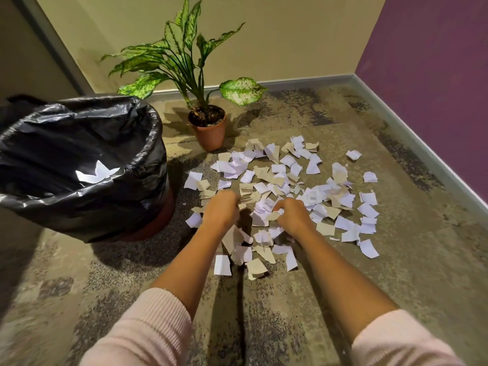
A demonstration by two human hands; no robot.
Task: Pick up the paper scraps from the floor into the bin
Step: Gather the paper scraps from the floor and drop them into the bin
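Head view shows me both grips down among the paper scraps (280,178) spread on the floor (396,260). The left grip (220,208) has its fingers curled into beige and white pieces, and the right grip (291,217), just beside it, is curled round a crumpled white bunch, though blur at the fingertips makes me read both holds as likely, not certain. Most scraps lie beyond and right of the right grip, while the black-lined bin (158,133), a few white pieces inside, stands left of the left grip and a potted plant (208,128) sits beyond both.
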